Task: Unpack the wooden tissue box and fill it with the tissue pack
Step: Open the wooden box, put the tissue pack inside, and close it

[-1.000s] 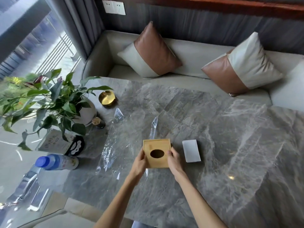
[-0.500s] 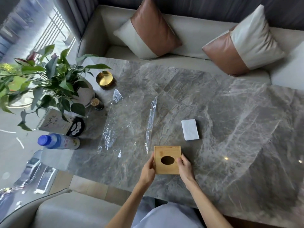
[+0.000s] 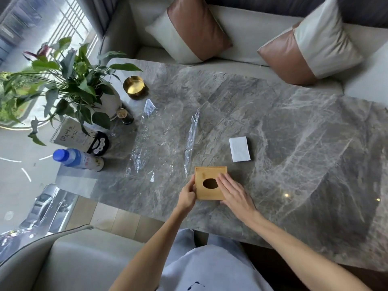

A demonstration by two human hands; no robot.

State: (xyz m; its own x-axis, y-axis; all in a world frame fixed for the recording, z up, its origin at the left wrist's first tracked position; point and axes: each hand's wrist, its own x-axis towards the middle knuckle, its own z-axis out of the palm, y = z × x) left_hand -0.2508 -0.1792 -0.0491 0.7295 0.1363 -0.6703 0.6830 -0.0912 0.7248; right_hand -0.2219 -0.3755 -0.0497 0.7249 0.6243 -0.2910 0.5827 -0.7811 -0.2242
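The square wooden tissue box [image 3: 206, 174], with an oval hole in its lid, rests on the grey marble table [image 3: 294, 143] near the front edge. My left hand [image 3: 187, 195] grips its left side. My right hand [image 3: 235, 192] lies flat on the lid's right part, fingers stretched over the top beside the hole. The white tissue pack [image 3: 239, 149] lies on the table just beyond and right of the box, untouched. The clear plastic wrapper [image 3: 165, 139] is spread flat to the left of the box.
At the table's left end stand a potted plant [image 3: 73, 85], a gold dish [image 3: 134, 87], a small dark jar [image 3: 125, 116], a blue-capped bottle [image 3: 77, 159] lying down and a card [image 3: 71, 133]. A sofa with two cushions [image 3: 195, 28] runs behind the table.
The box has come nearer to the table's front edge. My right hand shifted from the box's right side onto the lid. The left hand still holds the left side.
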